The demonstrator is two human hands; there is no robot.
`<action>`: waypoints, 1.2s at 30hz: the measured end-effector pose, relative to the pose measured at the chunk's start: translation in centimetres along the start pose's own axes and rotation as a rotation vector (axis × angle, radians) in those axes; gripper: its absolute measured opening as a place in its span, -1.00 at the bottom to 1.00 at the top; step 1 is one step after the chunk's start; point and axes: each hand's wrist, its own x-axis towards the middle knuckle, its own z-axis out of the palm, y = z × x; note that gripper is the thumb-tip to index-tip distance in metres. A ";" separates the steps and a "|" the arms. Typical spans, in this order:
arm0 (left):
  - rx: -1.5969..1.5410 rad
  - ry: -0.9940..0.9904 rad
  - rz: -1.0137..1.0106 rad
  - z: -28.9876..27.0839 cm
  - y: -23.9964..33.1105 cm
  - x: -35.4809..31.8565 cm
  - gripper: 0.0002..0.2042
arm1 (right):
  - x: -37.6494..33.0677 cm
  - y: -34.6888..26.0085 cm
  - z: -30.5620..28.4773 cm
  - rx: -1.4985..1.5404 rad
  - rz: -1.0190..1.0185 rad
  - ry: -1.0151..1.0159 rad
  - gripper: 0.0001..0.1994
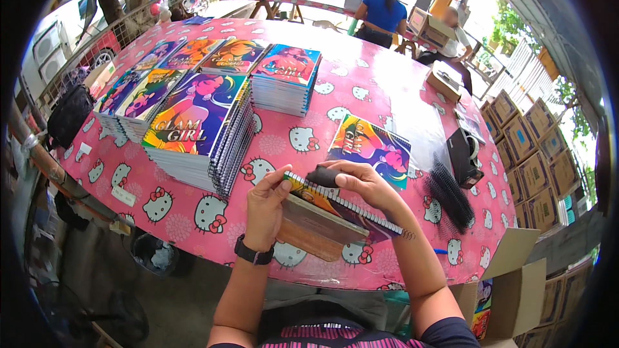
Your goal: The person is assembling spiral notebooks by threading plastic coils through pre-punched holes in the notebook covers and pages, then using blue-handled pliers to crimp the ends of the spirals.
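Note:
A colorful spiral notebook [336, 203] is tilted in front of me over the near table edge, its white-punched spine edge facing up. A thin coil runs along that edge, and its loose end sticks out past the right corner. My left hand [265, 205] pinches the notebook's left corner between thumb and fingers. In my right hand [362, 183] is a dark rounded piece [322, 176], held against the spine edge; its exact kind is unclear. Below the notebook lies a brown wooden block [309, 237]. Just beyond my right hand, another colorful notebook [372, 147] lies flat.
Several stacks of spiral notebooks [200, 116] stand on the left of the pink patterned table [284, 130]. A bundle of black coils [448, 196] and a black tape dispenser [463, 160] lie right. An opened carton [523, 296] stands at lower right. Other people work beyond.

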 end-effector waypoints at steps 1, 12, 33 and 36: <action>0.017 -0.016 -0.012 0.1 0.1 0.0 -0.73 | -0.7 0.9 -0.6 -0.074 0.001 0.028 -0.52; 0.501 -0.332 0.280 5.8 4.1 -1.2 -0.84 | -6.7 -9.4 3.5 -0.424 -0.278 0.283 -0.63; 0.260 -0.342 0.179 7.0 3.9 -2.7 -0.63 | -6.2 -9.8 4.7 -0.652 -0.454 0.328 -0.67; 0.268 -0.330 0.144 6.9 3.7 -2.5 -0.57 | -6.2 -9.6 5.2 -0.730 -0.468 0.390 -0.66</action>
